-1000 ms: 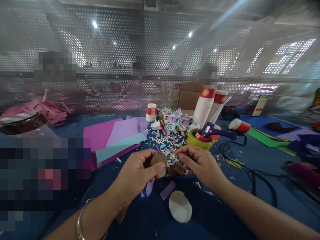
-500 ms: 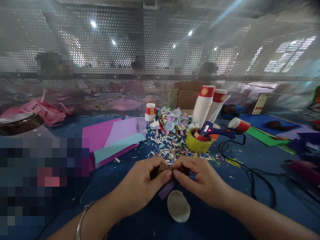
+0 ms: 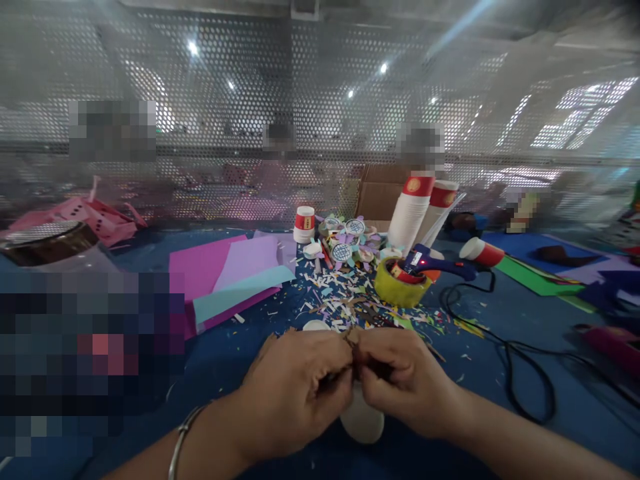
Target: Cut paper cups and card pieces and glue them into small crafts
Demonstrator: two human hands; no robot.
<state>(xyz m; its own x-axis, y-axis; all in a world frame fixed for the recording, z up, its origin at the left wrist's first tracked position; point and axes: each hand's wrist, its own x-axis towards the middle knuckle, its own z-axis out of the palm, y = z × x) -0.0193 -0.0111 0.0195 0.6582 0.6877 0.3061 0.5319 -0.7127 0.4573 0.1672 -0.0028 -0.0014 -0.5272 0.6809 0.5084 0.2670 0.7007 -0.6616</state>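
Note:
My left hand (image 3: 295, 383) and my right hand (image 3: 410, 380) meet at the middle of the table, fingertips pinched together. Between them is a small brown piece that looks like torn cardboard (image 3: 353, 335); the fingers cover most of it. Just below lies a pale round disc (image 3: 364, 427), partly hidden by my hands. Another whitish round piece (image 3: 316, 325) peeks out beyond my left hand. Paper scraps (image 3: 340, 293) are strewn past my fingers.
A blue glue gun (image 3: 440, 265), its red light lit, rests on a yellow tape roll (image 3: 400, 291). Its black cable (image 3: 505, 343) loops at right. Stacked paper cups (image 3: 407, 217) stand behind. Purple paper sheets (image 3: 205, 273) lie left; small paper crafts (image 3: 345, 247) are piled at the back.
My left hand has turned so its back faces up, and both hands have shifted over the pale disc, covering more of it. A second whitish round piece now shows behind them.

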